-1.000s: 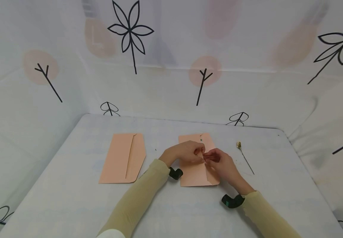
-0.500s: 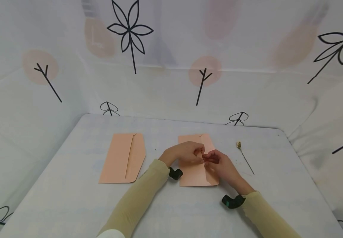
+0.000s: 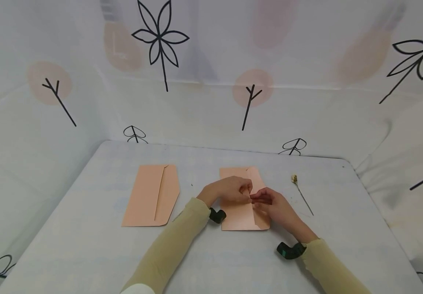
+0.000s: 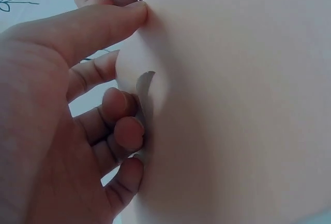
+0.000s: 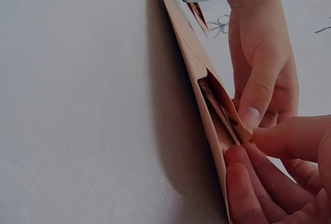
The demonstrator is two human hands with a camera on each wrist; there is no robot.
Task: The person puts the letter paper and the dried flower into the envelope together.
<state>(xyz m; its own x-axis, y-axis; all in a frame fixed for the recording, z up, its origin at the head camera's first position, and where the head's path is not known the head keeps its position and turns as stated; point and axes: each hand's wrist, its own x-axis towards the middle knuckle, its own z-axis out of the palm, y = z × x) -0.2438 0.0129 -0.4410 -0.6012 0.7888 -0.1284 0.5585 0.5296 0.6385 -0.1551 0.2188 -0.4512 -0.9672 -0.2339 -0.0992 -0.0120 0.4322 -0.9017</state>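
A peach paper envelope (image 3: 237, 216) lies under both hands on the table, its long opening toward the right. My left hand (image 3: 229, 188) reaches over it and pinches the edge of the opening; in the left wrist view the thumb (image 4: 108, 25) presses the paper's face with fingers behind. My right hand (image 3: 275, 206) meets it at the same edge. In the right wrist view its thumb (image 5: 292, 137) holds the raised edge while its fingers (image 5: 240, 190) sit at the pocket's mouth. A thin strip shows inside the gaping pocket.
Another peach envelope (image 3: 145, 196) lies to the left, flap side up. At the right, a dried flower (image 3: 294, 179) on a thin stem lies on the white-covered table (image 3: 226, 261). Dark wrist cameras (image 3: 291, 250) hang from both wrists.
My right hand has shifted slightly down along the envelope's edge. A small dark-green bit seen near the envelope's top one second ago no longer shows. The left hand barely moved.
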